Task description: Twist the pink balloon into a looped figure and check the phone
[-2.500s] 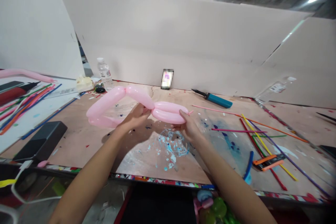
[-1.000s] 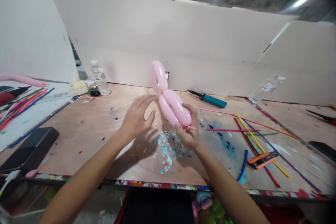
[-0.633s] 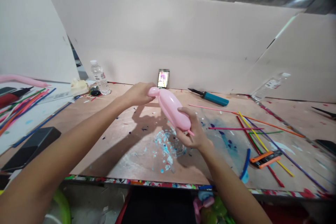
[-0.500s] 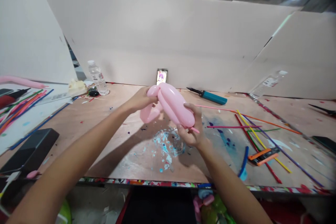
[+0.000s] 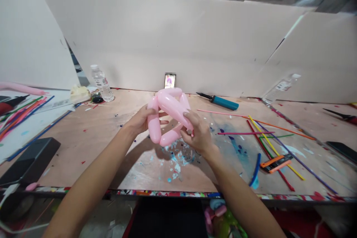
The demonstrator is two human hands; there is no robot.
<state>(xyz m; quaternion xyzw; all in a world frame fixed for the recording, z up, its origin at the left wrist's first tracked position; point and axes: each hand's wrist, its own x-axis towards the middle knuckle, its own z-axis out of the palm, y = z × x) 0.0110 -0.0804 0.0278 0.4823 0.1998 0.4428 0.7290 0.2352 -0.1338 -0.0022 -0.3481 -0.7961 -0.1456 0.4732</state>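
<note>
Between my hands, above the middle of the table, is a pink twisted balloon [image 5: 170,104], its inflated segments bent into a closed frame with gaps between them. My left hand [image 5: 143,119] grips the upright segment on the left, with some fingers reaching behind it. On the right side, my right hand [image 5: 198,132] closes round the lower end of the slanting front segment, where segments meet. The small tip of the balloon is mostly hidden by the right fingers. Behind the balloon, a phone [image 5: 170,80] with a lit screen leans on the white board.
A teal hand pump [image 5: 223,102] lies at the back right. Several uninflated balloons [image 5: 267,135] and an orange-black cutter-like tool [image 5: 276,163] are on the right. A bottle [image 5: 102,83] and a black box [image 5: 30,161] stand left; another bottle [image 5: 283,87] leans at the far right.
The pink balloon has turned and opened from a bunched shape into a wider frame. My left hand has moved down and left along it; my right hand has shifted slightly left, still holding.
</note>
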